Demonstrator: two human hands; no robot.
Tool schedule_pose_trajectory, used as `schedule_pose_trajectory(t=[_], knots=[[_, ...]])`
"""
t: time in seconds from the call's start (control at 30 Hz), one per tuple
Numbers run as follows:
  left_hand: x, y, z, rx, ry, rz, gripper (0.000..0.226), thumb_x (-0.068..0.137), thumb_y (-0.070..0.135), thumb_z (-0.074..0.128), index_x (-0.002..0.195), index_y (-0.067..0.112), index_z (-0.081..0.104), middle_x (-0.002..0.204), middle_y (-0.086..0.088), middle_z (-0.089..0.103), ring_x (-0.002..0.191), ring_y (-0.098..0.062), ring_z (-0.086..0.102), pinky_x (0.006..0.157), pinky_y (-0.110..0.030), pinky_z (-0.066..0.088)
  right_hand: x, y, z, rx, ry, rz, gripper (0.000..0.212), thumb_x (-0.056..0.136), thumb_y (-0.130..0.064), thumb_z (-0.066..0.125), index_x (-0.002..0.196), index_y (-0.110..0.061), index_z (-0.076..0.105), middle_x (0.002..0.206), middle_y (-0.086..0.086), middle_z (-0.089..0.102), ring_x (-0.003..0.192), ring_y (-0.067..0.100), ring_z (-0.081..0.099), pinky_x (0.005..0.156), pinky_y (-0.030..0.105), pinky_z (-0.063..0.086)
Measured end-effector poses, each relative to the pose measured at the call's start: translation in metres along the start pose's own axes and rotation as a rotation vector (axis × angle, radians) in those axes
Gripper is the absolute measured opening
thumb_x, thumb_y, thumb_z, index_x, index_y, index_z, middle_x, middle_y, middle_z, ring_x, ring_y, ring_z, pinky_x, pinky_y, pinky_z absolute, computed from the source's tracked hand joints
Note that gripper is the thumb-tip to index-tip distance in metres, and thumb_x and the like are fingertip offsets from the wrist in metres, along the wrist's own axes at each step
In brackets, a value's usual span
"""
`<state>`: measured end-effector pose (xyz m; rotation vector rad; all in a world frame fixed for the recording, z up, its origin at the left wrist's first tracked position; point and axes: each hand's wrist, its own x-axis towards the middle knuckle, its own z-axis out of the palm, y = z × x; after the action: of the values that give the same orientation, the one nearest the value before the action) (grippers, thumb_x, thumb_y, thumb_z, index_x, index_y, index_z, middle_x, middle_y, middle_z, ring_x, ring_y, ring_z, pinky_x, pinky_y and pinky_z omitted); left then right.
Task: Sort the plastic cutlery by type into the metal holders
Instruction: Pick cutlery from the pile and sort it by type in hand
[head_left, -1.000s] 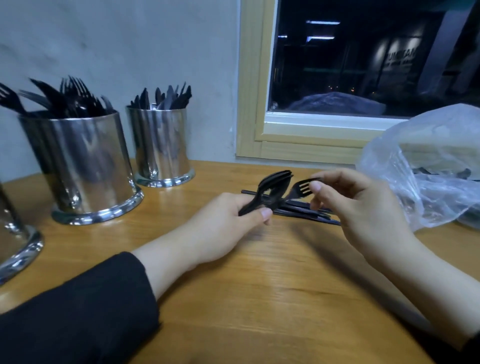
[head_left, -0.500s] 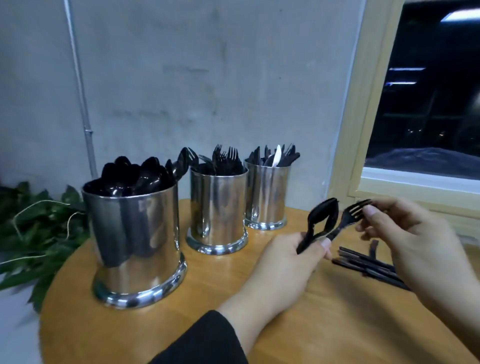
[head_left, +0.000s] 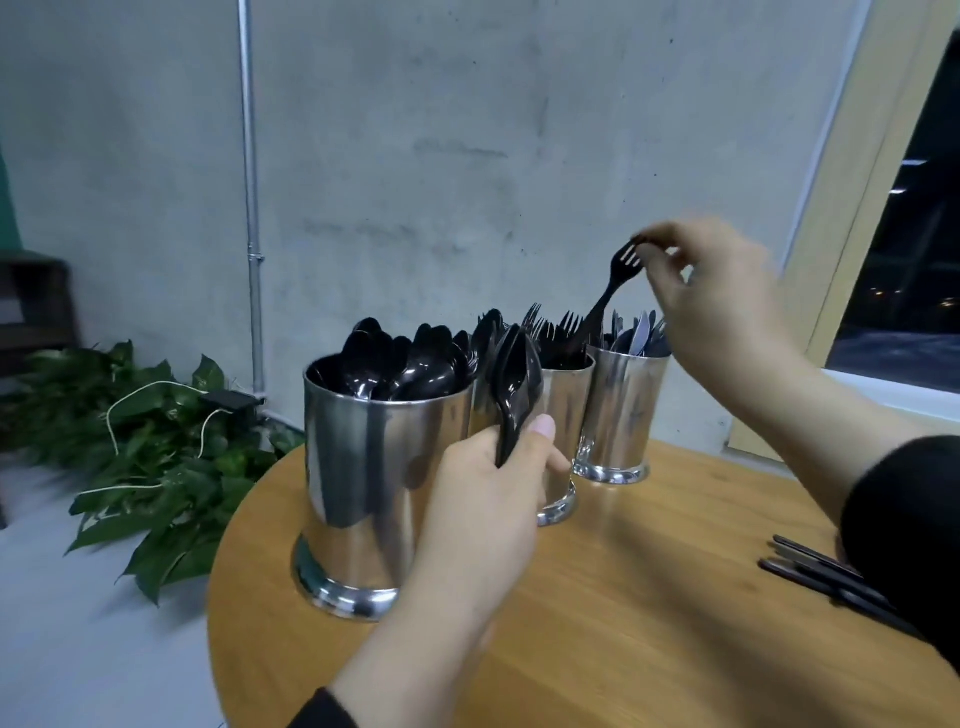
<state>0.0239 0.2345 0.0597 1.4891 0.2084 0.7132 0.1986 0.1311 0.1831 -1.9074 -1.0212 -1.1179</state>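
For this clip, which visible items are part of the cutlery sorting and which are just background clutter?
In the job:
- fork, pinched by right hand
- spoons, gripped by left hand
- spoon holder, fork holder, knife holder
- loose cutlery on the table

Lying about:
- leafy plant
- wall pipe
- window frame

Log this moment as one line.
right hand: lowering fork into middle holder | left hand: holding spoons | knives on table
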Motion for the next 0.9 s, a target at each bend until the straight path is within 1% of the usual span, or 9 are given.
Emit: schedule_pose_trajectory(t=[0.17, 0.37, 0.43, 0.47, 0.57, 0.63, 0.73, 0.8, 0.9], knots=[[-0.006, 0.009, -0.013, -0.121, -0.100, -0.061, 0.034, 0.102, 0.038, 0.057, 0.079, 0.014, 0.064, 0.054, 0.003, 0.032, 0.045, -0.013, 0.024, 0.043, -0.023, 0.022, -0.005, 0.004, 0.033, -0.106, -0.102, -0.043, 0.015, 0.101, -0.021, 0.056, 0.104, -0.020, 0.071, 0.103, 0.000, 0.067, 0.092, 0.026, 0.060, 0.076, 0.039, 0.048], [-0.007, 0.015, -0.020, -0.153, -0.129, -0.071, 0.033, 0.102, 0.037, 0.057, 0.083, 0.011, 0.064, 0.056, 0.002, 0.032, 0.046, -0.012, 0.023, 0.042, -0.022, 0.020, -0.022, 0.014, 0.045, -0.220, -0.358, -0.098, 0.022, 0.101, -0.022, 0.057, 0.112, -0.012, 0.073, 0.107, 0.010, 0.065, 0.103, 0.039, 0.057, 0.086, 0.049, 0.049], [-0.008, 0.018, -0.021, -0.165, -0.146, -0.078, 0.033, 0.102, 0.037, 0.058, 0.081, 0.013, 0.065, 0.056, 0.003, 0.032, 0.046, -0.012, 0.023, 0.042, -0.022, 0.019, -0.026, 0.010, 0.038, -0.207, -0.276, -0.081, 0.032, 0.100, -0.027, 0.057, 0.125, -0.012, 0.068, 0.122, 0.013, 0.061, 0.113, 0.039, 0.054, 0.096, 0.049, 0.045], [-0.009, 0.020, -0.021, -0.165, -0.157, -0.082, 0.033, 0.102, 0.037, 0.058, 0.079, 0.014, 0.066, 0.056, 0.002, 0.032, 0.046, -0.012, 0.023, 0.042, -0.022, 0.019, -0.027, 0.001, 0.029, -0.154, -0.213, -0.071, 0.036, 0.101, -0.030, 0.057, 0.130, -0.012, 0.065, 0.127, 0.013, 0.058, 0.116, 0.032, 0.053, 0.098, 0.043, 0.043], [-0.012, 0.027, -0.022, -0.123, -0.187, -0.090, 0.033, 0.101, 0.037, 0.059, 0.076, 0.016, 0.066, 0.054, 0.004, 0.033, 0.044, -0.012, 0.023, 0.043, -0.022, 0.020, -0.033, -0.046, -0.005, 0.126, -0.174, -0.097, 0.036, 0.102, -0.042, 0.051, 0.128, -0.021, 0.064, 0.117, -0.002, 0.063, 0.096, 0.004, 0.056, 0.086, 0.019, 0.042], [-0.013, 0.029, -0.023, -0.048, -0.169, -0.063, 0.035, 0.100, 0.041, 0.059, 0.072, 0.021, 0.066, 0.052, 0.007, 0.035, 0.043, -0.012, 0.027, 0.046, -0.025, 0.023, -0.039, -0.082, -0.026, 0.284, -0.315, -0.030, 0.041, 0.099, -0.058, 0.045, 0.124, -0.031, 0.065, 0.103, -0.012, 0.069, 0.088, 0.005, 0.063, 0.079, 0.022, 0.050], [-0.013, 0.034, -0.028, 0.150, -0.059, 0.046, 0.032, 0.099, 0.045, 0.057, 0.079, 0.021, 0.066, 0.052, 0.004, 0.047, 0.046, -0.012, 0.039, 0.051, -0.029, 0.032, -0.051, -0.120, -0.042, 0.305, -0.496, 0.083, 0.059, 0.075, -0.074, 0.045, 0.118, -0.040, 0.065, 0.088, -0.024, 0.068, 0.077, 0.005, 0.065, 0.071, 0.025, 0.051], [-0.013, 0.039, -0.031, 0.242, -0.034, 0.103, 0.027, 0.099, 0.042, 0.056, 0.087, 0.020, 0.067, 0.063, -0.003, 0.060, 0.052, -0.010, 0.045, 0.052, -0.027, 0.036, -0.056, -0.133, -0.042, 0.282, -0.532, 0.113, 0.054, 0.074, -0.073, 0.054, 0.115, -0.040, 0.064, 0.085, -0.023, 0.069, 0.073, 0.000, 0.064, 0.067, 0.023, 0.047], [-0.016, 0.046, -0.038, 0.255, 0.005, 0.173, 0.020, 0.097, 0.039, 0.061, 0.087, 0.023, 0.068, 0.070, 0.002, 0.067, 0.053, -0.006, 0.048, 0.047, -0.016, 0.036, -0.050, -0.142, -0.036, 0.423, -0.539, 0.191, 0.028, 0.084, -0.048, 0.064, 0.107, -0.032, 0.064, 0.082, -0.011, 0.072, 0.060, 0.007, 0.066, 0.069, 0.035, 0.052]])
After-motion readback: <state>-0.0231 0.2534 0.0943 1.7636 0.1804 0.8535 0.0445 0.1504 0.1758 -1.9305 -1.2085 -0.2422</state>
